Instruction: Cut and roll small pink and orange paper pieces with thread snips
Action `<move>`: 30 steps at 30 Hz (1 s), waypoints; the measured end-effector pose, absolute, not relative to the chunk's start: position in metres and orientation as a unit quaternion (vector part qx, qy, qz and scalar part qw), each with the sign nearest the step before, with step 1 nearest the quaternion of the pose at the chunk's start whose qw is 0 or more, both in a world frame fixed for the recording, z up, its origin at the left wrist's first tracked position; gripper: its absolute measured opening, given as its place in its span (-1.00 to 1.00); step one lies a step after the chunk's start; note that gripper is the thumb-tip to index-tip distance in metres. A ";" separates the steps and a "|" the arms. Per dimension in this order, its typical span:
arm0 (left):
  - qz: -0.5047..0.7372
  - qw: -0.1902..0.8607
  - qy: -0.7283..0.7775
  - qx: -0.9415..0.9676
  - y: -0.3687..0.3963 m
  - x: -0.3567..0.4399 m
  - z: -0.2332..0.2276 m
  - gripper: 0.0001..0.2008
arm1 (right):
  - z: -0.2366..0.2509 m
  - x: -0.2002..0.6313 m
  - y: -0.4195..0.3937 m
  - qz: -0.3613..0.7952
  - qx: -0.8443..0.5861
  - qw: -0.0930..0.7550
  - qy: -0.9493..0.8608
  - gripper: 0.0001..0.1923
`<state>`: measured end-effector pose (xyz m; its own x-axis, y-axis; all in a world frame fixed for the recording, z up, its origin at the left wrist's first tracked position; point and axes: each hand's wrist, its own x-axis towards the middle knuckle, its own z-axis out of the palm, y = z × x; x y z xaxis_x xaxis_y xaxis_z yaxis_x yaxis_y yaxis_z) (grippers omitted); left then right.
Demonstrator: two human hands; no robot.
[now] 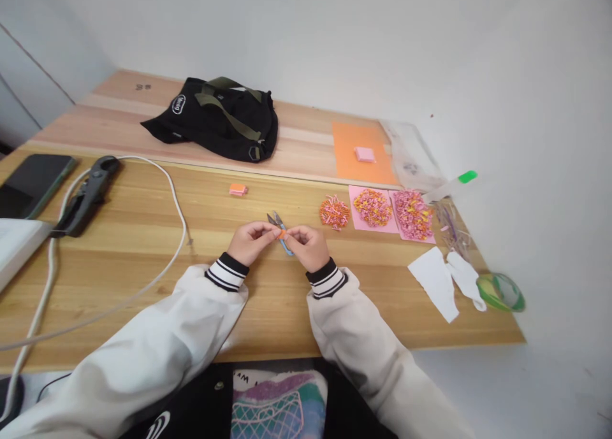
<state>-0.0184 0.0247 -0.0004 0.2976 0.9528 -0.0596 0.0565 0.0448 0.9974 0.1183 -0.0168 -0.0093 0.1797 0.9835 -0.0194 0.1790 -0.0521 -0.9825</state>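
Wooden bench (143, 260) set against white walls. Left hand (248, 240) and right hand (308, 244) meet at mid-bench, fingers pinched shut on a small orange paper piece (282, 234), blue-handled snips (281, 230) just beneath. Judged: folding in hand; next calls for fine pinching. Finished piles (373, 207) lie right, well apart; white cable (176, 216) left, no obstruction.

Both arms: white jacket sleeves (157, 343), ribbed black cuffs (327, 278) with white stripes nearest the wooden table (143, 280) edge.
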 end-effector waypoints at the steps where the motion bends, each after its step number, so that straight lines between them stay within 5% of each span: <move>1: 0.392 0.570 0.445 0.569 0.025 -0.018 0.000 -0.64 | -0.009 0.118 -0.017 0.416 -0.595 0.485 -0.488 -0.82; 30: 0.371 0.597 0.444 0.556 0.025 -0.018 -0.007 -0.65 | -0.008 0.117 -0.016 0.417 -0.609 0.489 -0.466 -0.81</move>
<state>-0.0183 0.0253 -0.0070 0.3311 0.9363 -0.1173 0.0500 0.1067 0.9930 0.1175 -0.0159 -0.0083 0.2193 0.9743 -0.0517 0.1596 -0.0881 -0.9832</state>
